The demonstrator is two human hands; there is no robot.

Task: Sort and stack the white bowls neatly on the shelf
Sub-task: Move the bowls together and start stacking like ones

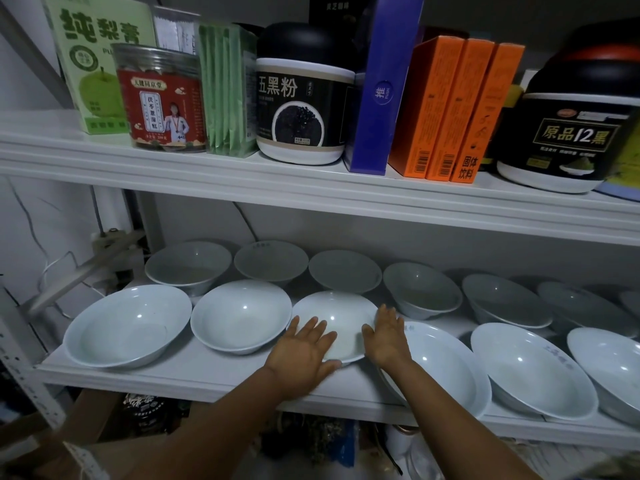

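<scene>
In the head view, we take the centre bowl in the front row of the lower shelf as our landmark. The left hand lies against its left rim and the right hand against its right rim. The fingers of both hands are straight and spread, with none curled round the rim, so we read this as bracketing contact and not a grip. The other white bowls stand singly: two to the left of the landmark, three to its right, and a second row behind it. We see no bowl nested in another, so we judge that stacking has not begun and every bowl remains to be gathered. The upper shelf, above the landmark, carries jars and boxes.
</scene>
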